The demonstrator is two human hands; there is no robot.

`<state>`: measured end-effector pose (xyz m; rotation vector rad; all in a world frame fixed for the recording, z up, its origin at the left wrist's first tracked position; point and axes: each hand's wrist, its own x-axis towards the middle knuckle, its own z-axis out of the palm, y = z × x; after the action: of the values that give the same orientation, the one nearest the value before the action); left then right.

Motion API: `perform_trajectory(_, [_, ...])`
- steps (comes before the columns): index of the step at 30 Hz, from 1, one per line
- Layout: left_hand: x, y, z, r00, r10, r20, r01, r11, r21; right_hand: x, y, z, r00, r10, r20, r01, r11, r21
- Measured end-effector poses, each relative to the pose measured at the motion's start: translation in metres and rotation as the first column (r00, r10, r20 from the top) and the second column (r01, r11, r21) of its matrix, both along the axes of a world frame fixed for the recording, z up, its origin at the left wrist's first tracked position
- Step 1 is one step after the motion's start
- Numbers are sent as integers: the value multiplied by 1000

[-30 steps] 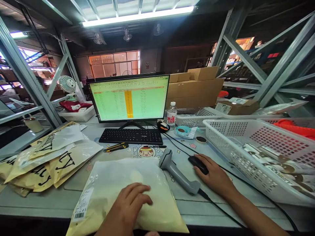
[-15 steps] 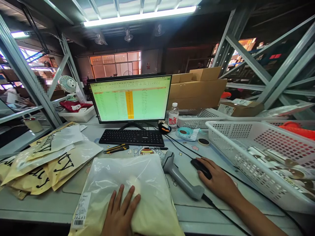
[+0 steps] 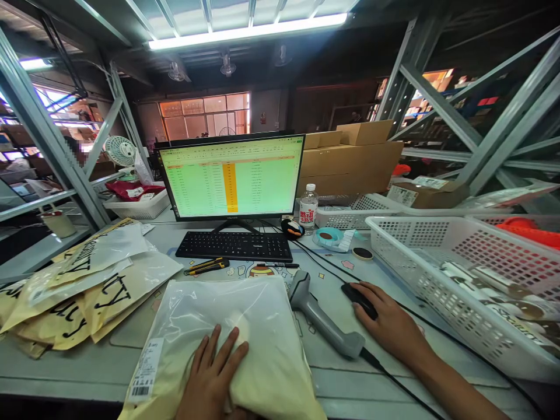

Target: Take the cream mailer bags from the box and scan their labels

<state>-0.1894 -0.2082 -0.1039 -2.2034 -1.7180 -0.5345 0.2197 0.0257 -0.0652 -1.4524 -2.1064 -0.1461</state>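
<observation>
My left hand [image 3: 214, 367] lies flat with fingers spread on a plastic mailing bag [image 3: 266, 326], which is pale yellow below and whitish on top. A white barcode label [image 3: 146, 370] shows on the bag's left side. Off to the right, my right hand [image 3: 389, 321] rests over a black computer mouse [image 3: 359, 298], its fingers curled on it. Between the two hands a grey barcode scanner [image 3: 326, 321] lies on the desk, against the bag's right edge. Behind the keyboard [image 3: 234, 245], a monitor [image 3: 262, 181] displays a spreadsheet with one orange column.
Printed mailing bags [image 3: 109, 291] are piled at the left. A white plastic basket [image 3: 406, 280] with wrapped items stands at the right. A utility knife [image 3: 207, 266], a marker [image 3: 275, 265], a roll of labels [image 3: 328, 236] and a bottle [image 3: 308, 210] sit near the keyboard. Cables cross the desk.
My right hand and the mouse have shifted very slightly right. My left hand stays on the bag, and nothing has been taken up or let go.
</observation>
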Motion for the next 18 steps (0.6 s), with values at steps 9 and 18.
perform_trajectory(9, [-9, 14, 19, 996, 25, 87, -24, 1000, -11, -1, 0, 3, 999, -39, 21, 39, 999, 17])
perform_trajectory(18, [-13, 14, 19, 986, -2, 164, 11, 998, -58, 4, 6, -4, 998, -63, 7, 64, 996, -65])
